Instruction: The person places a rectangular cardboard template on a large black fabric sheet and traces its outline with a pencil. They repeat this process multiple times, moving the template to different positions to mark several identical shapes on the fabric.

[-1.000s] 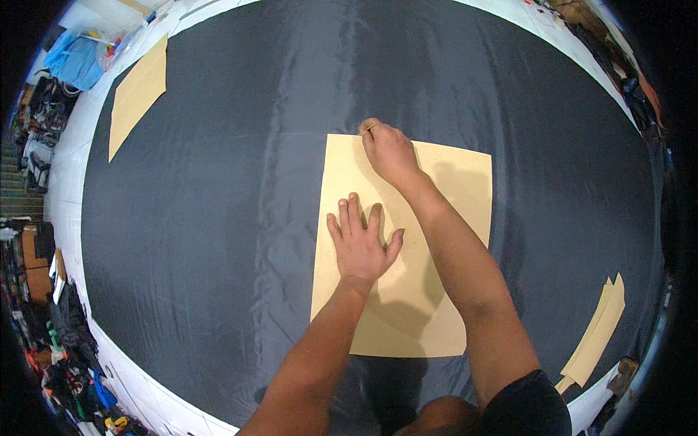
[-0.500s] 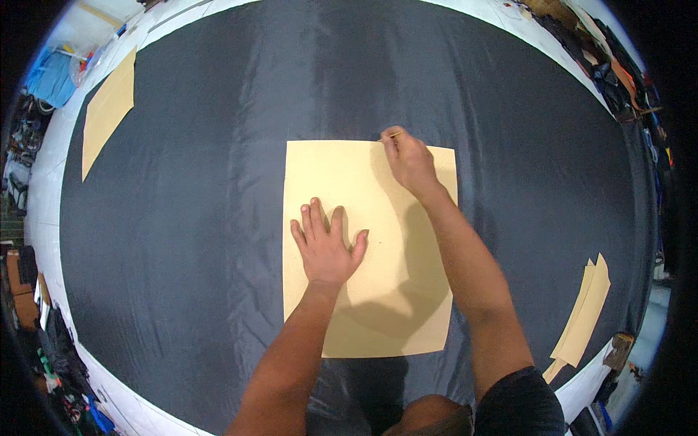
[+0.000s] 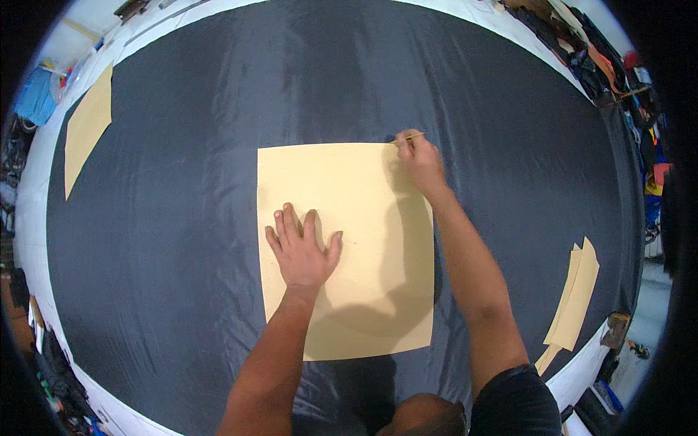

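Far left: yellow piece (image 3: 90,131) on dark cloth (image 3: 160,225). Middle: big yellow sheet (image 3: 367,218), flat on cloth. Left hand (image 3: 297,251) on its left part, fingers spread; firm, flat push best, so sheet can't slip. Right hand (image 3: 422,165) by top right corner, fingers pinching thin stick (image 3: 416,135); tip should hug edge, slow and light. Far right: narrow yellow pieces (image 3: 576,294).

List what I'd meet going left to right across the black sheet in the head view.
Tan angular paper piece, bare left hand, bare right hand pinching a slim tan stick, overlapping long tan paper pieces.
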### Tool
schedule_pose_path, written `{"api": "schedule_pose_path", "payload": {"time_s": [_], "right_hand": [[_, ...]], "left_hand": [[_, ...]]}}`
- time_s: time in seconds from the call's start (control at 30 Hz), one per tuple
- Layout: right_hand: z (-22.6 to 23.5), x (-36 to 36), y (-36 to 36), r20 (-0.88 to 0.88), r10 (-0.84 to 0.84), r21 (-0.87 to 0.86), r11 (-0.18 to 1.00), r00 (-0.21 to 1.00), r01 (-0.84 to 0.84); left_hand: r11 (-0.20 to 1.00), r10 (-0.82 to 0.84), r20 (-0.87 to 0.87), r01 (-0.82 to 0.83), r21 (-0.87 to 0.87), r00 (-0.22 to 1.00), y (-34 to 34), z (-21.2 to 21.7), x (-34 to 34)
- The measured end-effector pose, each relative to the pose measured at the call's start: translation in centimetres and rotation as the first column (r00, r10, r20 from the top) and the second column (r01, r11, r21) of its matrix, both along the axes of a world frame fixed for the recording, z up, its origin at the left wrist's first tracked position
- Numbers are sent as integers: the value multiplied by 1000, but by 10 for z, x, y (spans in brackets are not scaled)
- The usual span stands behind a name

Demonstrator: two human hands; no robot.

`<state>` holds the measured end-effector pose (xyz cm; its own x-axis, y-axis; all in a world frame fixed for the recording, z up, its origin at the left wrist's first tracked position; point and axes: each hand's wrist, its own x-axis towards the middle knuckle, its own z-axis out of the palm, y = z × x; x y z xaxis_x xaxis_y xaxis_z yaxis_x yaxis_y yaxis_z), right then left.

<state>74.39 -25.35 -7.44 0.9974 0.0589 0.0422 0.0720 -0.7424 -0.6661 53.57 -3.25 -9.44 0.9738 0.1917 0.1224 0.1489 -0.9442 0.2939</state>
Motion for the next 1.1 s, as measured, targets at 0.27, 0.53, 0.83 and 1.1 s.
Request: {"api": "schedule_pose_path", "payload": {"time_s": [0.27,0.53,0.83,1.1], "right_hand": [[2,10,-47,-82,-172,55,983,982,176],[-10,11,-39,-26,-105,37,994,994,106],[-10,10,-52,-60,-149,137,978,987,156],[-4,2,-57,-20,-156,130,979,988,157]], "left_hand": [[1000,-11,1,10,29,1000,0,0,0],[999,4,-33,-3,34,999,-2,2,0],[999,7,-52,-5,38,999,-1,2,0],[996,7,-60,-1,92,998,-1,-2,0]]}}
